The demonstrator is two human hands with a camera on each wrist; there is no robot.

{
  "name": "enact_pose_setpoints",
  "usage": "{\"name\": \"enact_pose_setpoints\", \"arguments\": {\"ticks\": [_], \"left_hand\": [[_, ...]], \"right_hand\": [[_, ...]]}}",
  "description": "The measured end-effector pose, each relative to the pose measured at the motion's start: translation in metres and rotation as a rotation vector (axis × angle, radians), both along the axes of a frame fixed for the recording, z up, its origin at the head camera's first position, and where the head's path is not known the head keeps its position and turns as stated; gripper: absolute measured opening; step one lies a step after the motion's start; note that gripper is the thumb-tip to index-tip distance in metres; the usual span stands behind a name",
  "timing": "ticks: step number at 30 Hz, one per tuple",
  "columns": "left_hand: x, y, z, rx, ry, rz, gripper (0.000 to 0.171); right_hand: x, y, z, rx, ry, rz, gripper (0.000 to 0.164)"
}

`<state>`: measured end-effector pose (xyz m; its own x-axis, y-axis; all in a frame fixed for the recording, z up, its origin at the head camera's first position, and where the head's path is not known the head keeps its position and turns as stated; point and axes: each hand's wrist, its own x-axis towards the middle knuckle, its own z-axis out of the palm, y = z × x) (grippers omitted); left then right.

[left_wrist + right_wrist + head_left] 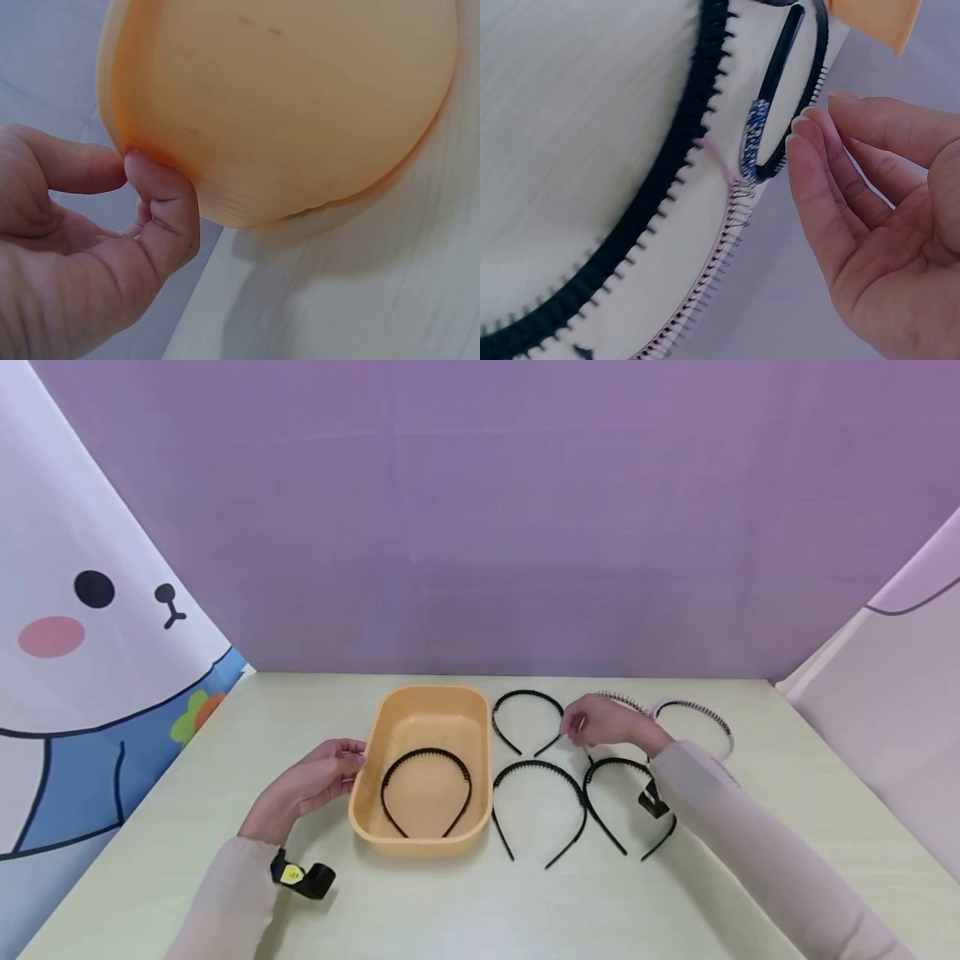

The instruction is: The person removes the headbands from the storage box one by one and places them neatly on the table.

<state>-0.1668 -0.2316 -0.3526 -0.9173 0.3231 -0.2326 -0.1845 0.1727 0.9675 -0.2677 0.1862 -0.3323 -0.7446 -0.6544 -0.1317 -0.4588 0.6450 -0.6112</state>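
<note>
My left hand (322, 777) pinches the left rim of an orange plastic basin (420, 847), thumb and index finger on its edge in the left wrist view. Inside the basin lies a black toothed headband (425, 751). Over the back row of headbands is my right hand (603, 720), at the right side of a black headband (528, 692). The right wrist view shows its fingertips close to that band (810, 84), thumb apart from the fingers, with no grip visible. A blue-white glittery section (755, 131) shows on this band. Behind the hand, a pale toothed headband (622, 699) is partly hidden.
Two black headbands, one at left (537, 764) and one at right (621, 762), lie in the front row. A pale pinkish headband (701, 707) lies at the back right, partly behind the sleeve. A purple cloth (495, 527) hangs behind the table (480, 910).
</note>
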Motion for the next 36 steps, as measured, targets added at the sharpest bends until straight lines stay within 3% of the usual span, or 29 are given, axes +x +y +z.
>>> {"name": "enact_pose_setpoints", "arguments": {"ticks": [5, 14, 36], "left_hand": [[-0.001, 0.001, 0.0, -0.01, -0.004, 0.006, 0.041], [0.001, -0.001, -0.001, -0.006, 0.0, 0.011, 0.039], [0.001, 0.002, -0.001, 0.014, 0.005, 0.008, 0.04]], "right_hand": [[-0.001, -0.009, 0.003, -0.004, -0.076, -0.039, 0.018], [-0.001, -0.034, 0.012, -0.033, -0.081, -0.058, 0.021], [-0.003, -0.09, 0.024, -0.046, -0.053, 0.022, 0.02]]}}
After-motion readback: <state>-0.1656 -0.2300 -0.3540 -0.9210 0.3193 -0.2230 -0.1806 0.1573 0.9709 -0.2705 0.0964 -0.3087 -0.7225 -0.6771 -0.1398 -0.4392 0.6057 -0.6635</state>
